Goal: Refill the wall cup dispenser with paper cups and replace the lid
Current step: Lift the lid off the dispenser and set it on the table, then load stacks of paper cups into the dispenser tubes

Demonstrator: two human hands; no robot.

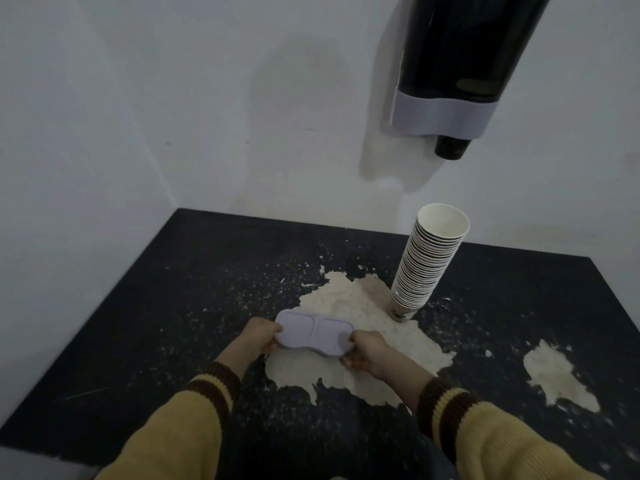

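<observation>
Head view is showing the left hand (261,336) and right hand (367,351), each grip clamping one end of the lid (313,336), just in front and left of the stack of cups (427,265) standing on the floor (138,306). The dispenser (457,64) is hanging on the wall (207,98) above the stack. A sleeve (446,403) swinging past is likely what could topple that tall stack into the pale debris (349,386), dirtying the cups.
</observation>
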